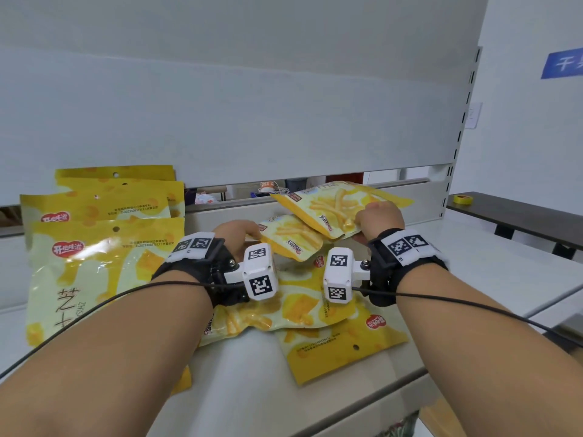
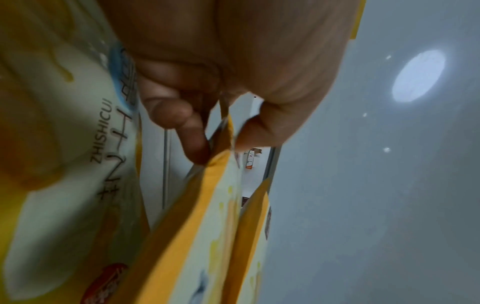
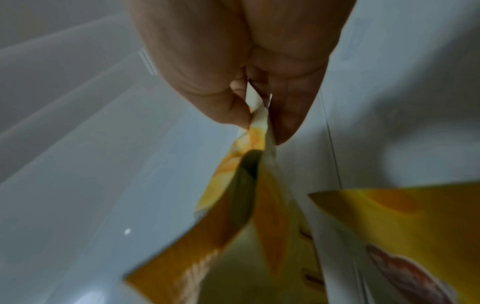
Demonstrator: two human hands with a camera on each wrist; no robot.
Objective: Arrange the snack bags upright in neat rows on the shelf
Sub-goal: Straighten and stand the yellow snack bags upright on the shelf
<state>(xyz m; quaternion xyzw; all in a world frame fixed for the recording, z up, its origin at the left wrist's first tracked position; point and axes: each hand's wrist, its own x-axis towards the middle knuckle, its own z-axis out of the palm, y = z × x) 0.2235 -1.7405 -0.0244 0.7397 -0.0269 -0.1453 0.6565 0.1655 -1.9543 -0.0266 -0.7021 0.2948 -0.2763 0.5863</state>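
Note:
Two small yellow fries bags are lifted above the white shelf. My left hand pinches the left edge of the nearer fries bag; the left wrist view shows thumb and finger closed on its yellow seam. My right hand pinches the lower edge of the farther fries bag, tilted up toward the back; its edge sits between thumb and finger. Several larger yellow cheese-snack bags stand upright in rows at the left. Two more bags lie flat under my wrists.
A grey back panel rises behind the shelf, with a gap along its bottom. A slotted upright post bounds the shelf on the right. Beyond it, a dark table carries a yellow tape roll. Cables run along both forearms.

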